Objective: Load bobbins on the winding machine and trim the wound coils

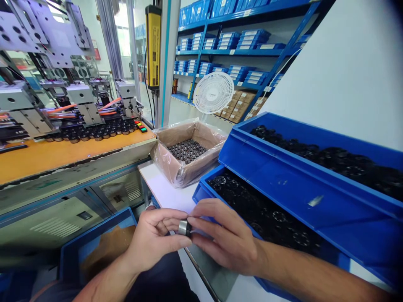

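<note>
A small round part, with a silver metal ring and a black side, is held between both hands at the lower middle. My left hand pinches the metal ring between thumb and fingers. From the right, my right hand closes its fingertips on the black side of the same part. Just beyond the right hand, a lower blue bin holds black round parts. Above it is a larger blue bin filled with black parts.
A plastic-lined carton of small parts stands on the white table. At left, a machine stands over an orange bench with rows of round parts. A white fan and blue shelving are behind. Low left is another blue bin.
</note>
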Motion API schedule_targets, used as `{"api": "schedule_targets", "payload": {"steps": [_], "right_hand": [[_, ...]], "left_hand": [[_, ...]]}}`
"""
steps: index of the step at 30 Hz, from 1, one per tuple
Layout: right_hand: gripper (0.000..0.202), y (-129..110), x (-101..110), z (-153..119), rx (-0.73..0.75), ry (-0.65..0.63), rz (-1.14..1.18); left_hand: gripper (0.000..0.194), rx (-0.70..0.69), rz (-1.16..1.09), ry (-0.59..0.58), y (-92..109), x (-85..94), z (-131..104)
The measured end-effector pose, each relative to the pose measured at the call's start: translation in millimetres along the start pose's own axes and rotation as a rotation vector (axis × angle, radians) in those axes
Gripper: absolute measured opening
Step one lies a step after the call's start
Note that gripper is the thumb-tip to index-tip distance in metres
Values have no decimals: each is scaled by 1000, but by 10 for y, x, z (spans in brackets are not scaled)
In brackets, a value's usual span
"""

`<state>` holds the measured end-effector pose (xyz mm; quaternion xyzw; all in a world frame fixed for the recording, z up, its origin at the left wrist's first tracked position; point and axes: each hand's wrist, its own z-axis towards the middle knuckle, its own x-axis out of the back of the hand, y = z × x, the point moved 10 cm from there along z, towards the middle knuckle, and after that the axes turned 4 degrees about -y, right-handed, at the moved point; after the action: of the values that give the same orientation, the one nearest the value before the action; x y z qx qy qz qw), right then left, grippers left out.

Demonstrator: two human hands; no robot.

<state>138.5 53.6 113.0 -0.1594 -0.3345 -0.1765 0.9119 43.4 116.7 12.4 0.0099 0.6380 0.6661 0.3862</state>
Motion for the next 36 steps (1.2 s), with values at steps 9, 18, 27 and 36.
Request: {"api": "schedule_targets", "payload": {"steps": [9,18,27,36], "right_hand": [[20,-25,-8,14,33,-10,-1],[18,-55,4,2,69,3,-36],[17,-46,-15,-21,79,18,-17],[13,-133,28,-16,140,6,-162]], "left_hand": [[38,2,-62,-19,-4,-27,-4],[39,1,-80,-37,-6,-40,-2],[39,-2,-98,-39,16,-63,-19],[37,107,-141,-75,-49,-94,-17]]}}
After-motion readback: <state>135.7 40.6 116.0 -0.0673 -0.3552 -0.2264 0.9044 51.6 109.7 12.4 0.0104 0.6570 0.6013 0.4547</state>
